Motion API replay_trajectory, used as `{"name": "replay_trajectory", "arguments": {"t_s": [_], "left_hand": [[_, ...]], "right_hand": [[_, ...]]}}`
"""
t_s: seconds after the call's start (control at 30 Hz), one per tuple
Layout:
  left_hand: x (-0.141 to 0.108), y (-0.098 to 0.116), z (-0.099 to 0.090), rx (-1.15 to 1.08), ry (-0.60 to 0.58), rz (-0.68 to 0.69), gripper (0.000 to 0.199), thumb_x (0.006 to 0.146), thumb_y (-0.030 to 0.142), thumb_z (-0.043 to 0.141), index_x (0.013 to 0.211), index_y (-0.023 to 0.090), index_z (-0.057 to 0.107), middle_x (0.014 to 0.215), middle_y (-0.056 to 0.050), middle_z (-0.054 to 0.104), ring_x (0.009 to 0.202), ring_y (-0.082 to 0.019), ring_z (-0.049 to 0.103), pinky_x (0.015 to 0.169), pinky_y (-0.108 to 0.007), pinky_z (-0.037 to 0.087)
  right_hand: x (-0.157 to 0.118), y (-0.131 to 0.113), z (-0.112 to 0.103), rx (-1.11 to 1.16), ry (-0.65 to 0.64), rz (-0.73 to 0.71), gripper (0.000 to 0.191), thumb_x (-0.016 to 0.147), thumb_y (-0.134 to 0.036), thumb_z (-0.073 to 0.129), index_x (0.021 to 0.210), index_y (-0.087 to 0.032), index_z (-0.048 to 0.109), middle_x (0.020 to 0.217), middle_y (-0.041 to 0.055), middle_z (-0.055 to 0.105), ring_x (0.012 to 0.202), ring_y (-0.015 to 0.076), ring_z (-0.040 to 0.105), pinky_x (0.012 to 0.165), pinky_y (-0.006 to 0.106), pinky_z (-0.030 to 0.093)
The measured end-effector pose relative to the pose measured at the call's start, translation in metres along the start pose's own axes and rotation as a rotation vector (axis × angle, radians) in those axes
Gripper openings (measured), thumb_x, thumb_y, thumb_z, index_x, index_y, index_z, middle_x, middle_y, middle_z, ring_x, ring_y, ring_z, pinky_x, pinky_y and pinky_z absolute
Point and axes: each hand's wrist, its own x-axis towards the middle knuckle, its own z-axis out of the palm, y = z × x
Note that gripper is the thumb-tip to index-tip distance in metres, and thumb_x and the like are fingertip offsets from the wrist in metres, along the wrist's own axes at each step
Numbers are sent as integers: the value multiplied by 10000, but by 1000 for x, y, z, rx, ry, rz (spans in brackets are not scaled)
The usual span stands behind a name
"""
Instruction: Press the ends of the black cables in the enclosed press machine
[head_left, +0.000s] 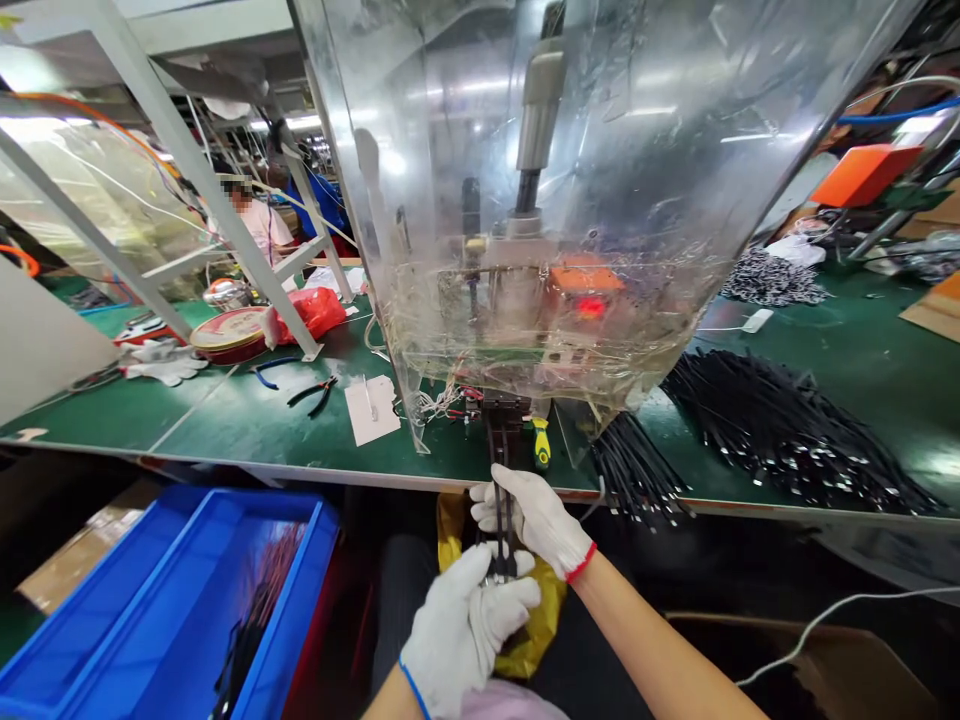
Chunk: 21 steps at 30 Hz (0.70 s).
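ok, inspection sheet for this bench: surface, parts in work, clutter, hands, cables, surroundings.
Surface: green tabletop, seam visible at the left.
Parts in work: black strips extend up toward a dark fixture under a clear shield; large pile and smaller bundle of similar strips at right.
Clutter: pliers, white card, red bag, yellow-green handle by the fixture.
Hands: both gloved; left hand grips the strips' lower ends, right hand higher up.
Cables: white cable at lower right; tangled thin wires left of the fixture.
Surroundings: blue bin below the table edge; person in the background.
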Motion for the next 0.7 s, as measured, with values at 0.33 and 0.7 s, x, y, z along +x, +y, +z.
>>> {"name": "replay_trajectory", "arguments": {"t_s": [0.33, 0.7], "left_hand": [[5, -16, -44, -86, -134, -37, 182, 861, 268, 630, 889, 90, 608, 861, -118, 662, 661, -153, 661, 525, -190, 501], [6, -20, -55, -108, -86, -44, 166, 869, 241, 615, 889, 76, 616, 842, -116, 667, 655, -149, 658, 593, -214, 522]], "right_hand": [[29, -15, 4, 117, 19, -24, 409, 899, -298, 542, 540, -110, 601, 677, 130, 718, 513, 154, 666, 564, 268, 585], [23, -23, 15, 89, 82, -5, 443, 917, -280, 488, 520, -109, 585, 730, 137, 727, 538, 163, 673, 587, 307, 587]]}}
